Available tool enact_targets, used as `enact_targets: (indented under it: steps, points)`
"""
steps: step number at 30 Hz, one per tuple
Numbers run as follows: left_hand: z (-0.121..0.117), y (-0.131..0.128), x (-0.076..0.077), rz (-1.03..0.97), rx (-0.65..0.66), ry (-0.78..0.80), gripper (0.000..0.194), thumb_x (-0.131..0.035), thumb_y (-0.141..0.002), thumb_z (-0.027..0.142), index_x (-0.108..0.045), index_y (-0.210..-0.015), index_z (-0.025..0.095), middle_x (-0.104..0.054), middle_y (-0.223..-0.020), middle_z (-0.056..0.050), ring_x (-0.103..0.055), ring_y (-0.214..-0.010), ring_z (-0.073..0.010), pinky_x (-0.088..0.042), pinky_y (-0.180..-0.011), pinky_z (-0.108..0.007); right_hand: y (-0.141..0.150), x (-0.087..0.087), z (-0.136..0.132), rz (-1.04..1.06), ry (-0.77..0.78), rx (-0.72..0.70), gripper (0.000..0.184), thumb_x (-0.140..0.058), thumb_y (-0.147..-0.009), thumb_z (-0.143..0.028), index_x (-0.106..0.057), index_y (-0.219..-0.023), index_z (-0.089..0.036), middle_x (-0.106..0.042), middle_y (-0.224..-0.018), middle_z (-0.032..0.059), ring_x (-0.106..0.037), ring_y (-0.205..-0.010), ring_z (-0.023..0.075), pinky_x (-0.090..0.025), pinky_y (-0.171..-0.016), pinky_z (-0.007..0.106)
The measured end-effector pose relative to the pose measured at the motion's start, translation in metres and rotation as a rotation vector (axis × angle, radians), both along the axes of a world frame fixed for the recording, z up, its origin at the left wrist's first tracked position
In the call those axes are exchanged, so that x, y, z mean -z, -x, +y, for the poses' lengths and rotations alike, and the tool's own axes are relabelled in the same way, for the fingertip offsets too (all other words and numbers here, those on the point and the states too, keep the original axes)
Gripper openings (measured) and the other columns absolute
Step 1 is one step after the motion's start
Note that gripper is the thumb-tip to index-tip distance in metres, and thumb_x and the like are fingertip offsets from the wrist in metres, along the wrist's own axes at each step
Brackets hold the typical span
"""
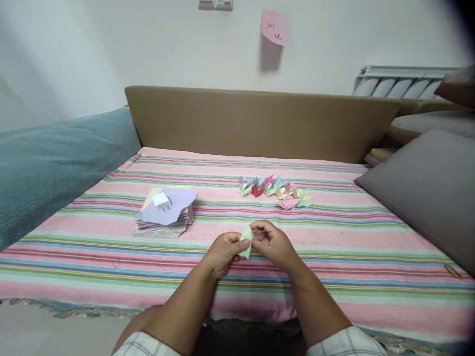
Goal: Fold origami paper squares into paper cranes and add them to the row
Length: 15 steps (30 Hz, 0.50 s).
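Observation:
A small piece of pale green folded paper (245,241) is held up in front of me, just above the striped cloth. My left hand (225,252) pinches its lower left side, with the thumb lying across the front. At its right edge, the fingers of my right hand (272,243) are curled in and grip the paper near the top and side. Beyond the hands lies a group of folded paper cranes (269,190) in several colours, among them red, pink, blue, yellow and green.
To the left, a white power adapter (162,200) sits on a stack of coloured paper sheets (163,229). The striped cloth (111,277) covers the seat. A brown backrest (252,123) stands behind, a blue-grey armrest (67,158) at left, and grey cushions (426,183) at right.

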State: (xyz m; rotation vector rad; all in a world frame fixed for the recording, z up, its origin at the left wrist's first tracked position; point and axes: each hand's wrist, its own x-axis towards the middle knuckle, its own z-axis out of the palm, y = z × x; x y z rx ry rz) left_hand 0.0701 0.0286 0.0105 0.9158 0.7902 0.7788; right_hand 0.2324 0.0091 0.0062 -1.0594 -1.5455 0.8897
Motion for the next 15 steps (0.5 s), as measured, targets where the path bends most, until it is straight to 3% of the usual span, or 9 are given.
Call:
enact_targets:
  steps: [6, 10, 15]
  points:
    - [0.0, 0.001, 0.0, 0.042, 0.022, -0.023, 0.041, -0.082, -0.049, 0.045, -0.062, -0.061, 0.011, -0.053, -0.049, 0.002, -0.041, -0.043, -0.0047, -0.024, -0.043, -0.018, -0.002, -0.004, -0.002, -0.025, -0.017, -0.023, 0.032, -0.062, -0.074, -0.025, -0.057, -0.106, -0.023, -0.059, -0.096, 0.0047, -0.057, -0.087, 0.0161, -0.048, -0.077, 0.031]
    - [0.001, 0.001, 0.001, 0.037, 0.02, -0.036, 0.04, -0.082, -0.05, 0.044, -0.062, -0.062, 0.011, -0.051, -0.049, 0.002, -0.039, -0.044, -0.0043, -0.023, -0.043, -0.018, -0.001, -0.009, -0.003, -0.058, -0.057, 0.022, 0.026, -0.063, -0.072, -0.025, -0.058, -0.098, -0.022, -0.056, -0.092, 0.0035, -0.055, -0.084, 0.0153, -0.046, -0.077, 0.03]
    - [0.001, 0.001, 0.002, 0.05, 0.016, -0.037, 0.04, -0.081, -0.051, 0.045, -0.062, -0.063, 0.012, -0.052, -0.05, 0.002, -0.04, -0.045, -0.0053, -0.025, -0.045, -0.019, -0.001, -0.013, -0.004, -0.049, 0.032, 0.001, 0.018, -0.061, -0.072, -0.023, -0.049, -0.085, -0.021, -0.049, -0.078, -0.0019, -0.048, -0.068, 0.0108, -0.043, -0.064, 0.024]
